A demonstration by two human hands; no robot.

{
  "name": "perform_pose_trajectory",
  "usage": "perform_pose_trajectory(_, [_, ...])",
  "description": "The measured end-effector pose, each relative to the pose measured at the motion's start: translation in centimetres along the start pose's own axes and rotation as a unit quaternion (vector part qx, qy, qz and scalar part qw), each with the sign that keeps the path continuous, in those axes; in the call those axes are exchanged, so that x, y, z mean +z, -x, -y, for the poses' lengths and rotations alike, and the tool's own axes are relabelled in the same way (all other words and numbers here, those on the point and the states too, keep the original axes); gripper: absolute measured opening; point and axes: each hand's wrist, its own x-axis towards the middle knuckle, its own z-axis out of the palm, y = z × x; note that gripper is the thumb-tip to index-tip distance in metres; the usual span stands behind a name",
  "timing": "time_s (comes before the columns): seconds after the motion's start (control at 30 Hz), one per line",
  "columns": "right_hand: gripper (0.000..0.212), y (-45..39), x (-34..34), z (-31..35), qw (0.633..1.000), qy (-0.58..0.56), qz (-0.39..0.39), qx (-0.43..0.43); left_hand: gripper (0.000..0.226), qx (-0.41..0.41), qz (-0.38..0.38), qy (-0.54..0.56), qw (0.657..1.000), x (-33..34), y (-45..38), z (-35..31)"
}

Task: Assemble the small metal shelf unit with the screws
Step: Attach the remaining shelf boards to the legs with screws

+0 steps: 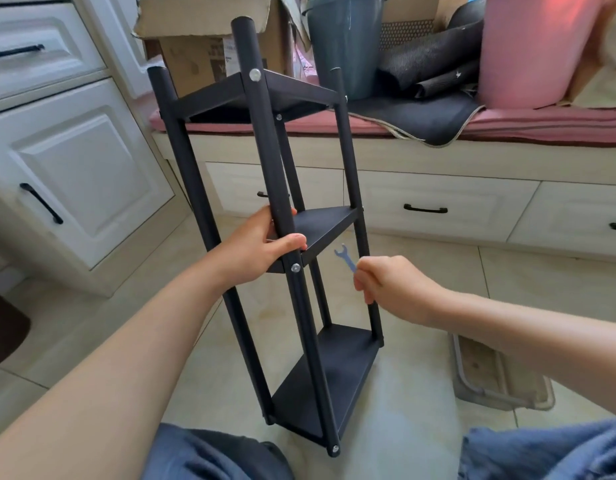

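Nearly done: shelf unit (pixel 285 237) upright on the floor, three shelves screwed in. Left hand (pixel 261 247) gripped a post; right hand (pixel 389 285) pinched a small wrench (pixel 345 258). Final tightening probably left.

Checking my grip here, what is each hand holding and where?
Left hand grips the shelf unit's front post beside the middle shelf. Right hand pinches the small wrench by its lower end.
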Motion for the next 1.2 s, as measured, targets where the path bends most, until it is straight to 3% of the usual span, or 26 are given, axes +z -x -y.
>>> perform_pose_trajectory(0.17, [0.027,-0.7,2.9,0.1,0.991,0.116,-0.001,-0.061,0.043,0.002,0.001,-0.011,1.000,-0.3,-0.3,0.3])
perform_pose_trajectory(0.37, [0.025,-1.0,7.1,0.8,0.991,-0.050,-0.096,-0.075,0.054,0.030,-0.057,-0.030,0.997,0.2,-0.3,0.4])
perform_pose_trajectory(0.67, [0.021,-2.2,9.9,2.2,0.961,-0.155,-0.185,-0.134,0.056,0.042,-0.093,-0.032,0.994,0.6,-0.3,-0.1])
perform_pose_trajectory(1.2, [0.019,-3.4,11.4,2.1,0.942,-0.264,-0.166,-0.122,0.065,0.014,-0.078,0.035,0.996,-0.4,-0.3,0.6])
